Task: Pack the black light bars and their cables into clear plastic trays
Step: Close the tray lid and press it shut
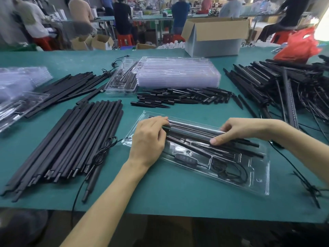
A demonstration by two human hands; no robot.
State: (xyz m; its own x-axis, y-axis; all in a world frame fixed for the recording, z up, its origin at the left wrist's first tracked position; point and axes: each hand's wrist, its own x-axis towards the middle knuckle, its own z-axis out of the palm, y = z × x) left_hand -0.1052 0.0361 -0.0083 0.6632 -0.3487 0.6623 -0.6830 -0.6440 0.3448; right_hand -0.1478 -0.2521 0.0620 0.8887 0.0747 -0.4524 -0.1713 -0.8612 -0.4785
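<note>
I have both hands on the bars lying in the near tray: the left hand curls its fingers over their left ends, the right hand pinches one between thumb and fingers. They don't look seated to me; uneven pressure could flex the thin tray and spring them out, or trap the cable coiled in its near pocket. A loose cable from the left pile reaches the tray's edge and may snag; spare trays sit beyond
</note>
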